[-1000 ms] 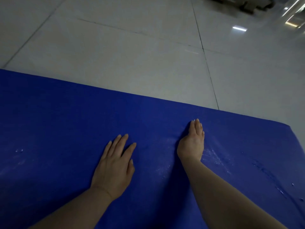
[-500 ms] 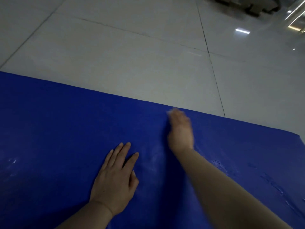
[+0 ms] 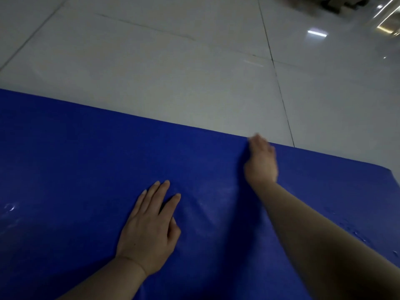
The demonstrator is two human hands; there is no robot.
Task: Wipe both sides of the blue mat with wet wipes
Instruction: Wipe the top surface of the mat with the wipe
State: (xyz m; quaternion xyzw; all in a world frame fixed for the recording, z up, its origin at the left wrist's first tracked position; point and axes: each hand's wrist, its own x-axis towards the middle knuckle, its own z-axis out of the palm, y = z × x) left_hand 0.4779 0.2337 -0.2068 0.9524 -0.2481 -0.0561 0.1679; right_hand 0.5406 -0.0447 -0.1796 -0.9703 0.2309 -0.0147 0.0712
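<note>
— Both hands are down on the blue mat (image 3: 75, 169), yes? How do they sit?

— Yes. Left hand (image 3: 149, 230) lies flat, palm down, fingers straight and slightly fanned, thumb tucked at the side, holding nothing. Right hand (image 3: 260, 163) is stretched further out, its fingers extended and blurred, reaching the mat's far edge. Something pale shows at those fingertips, but I cannot tell whether it is a wipe, or whether the hand grips anything.

— Where does the mat lie?

— Spread on the tiled floor (image 3: 173, 61), filling the lower part of the view. Its far edge runs slantwise from the left side down to the right, and a far corner shows at the right border. The near and left edges run out of the picture.

— Room to move?

— Bare mat stretches wide to the left of the left hand, and more lies to the right of the right forearm. Beyond the far edge is open floor, with dark grout lines crossing it. Some blurred clutter sits at the top right corner, well apart from the mat.

— Counts?

— One mat, two hands, two bare forearms. A few shiny wet spots: a small patch near the left border (image 3: 9, 207), and several drops by the right border (image 3: 357, 233).

— Arm pose?

— Right arm is nearly straight, crossing the mat diagonally from the lower right. Left arm enters from the bottom, wrist bent slightly.
</note>
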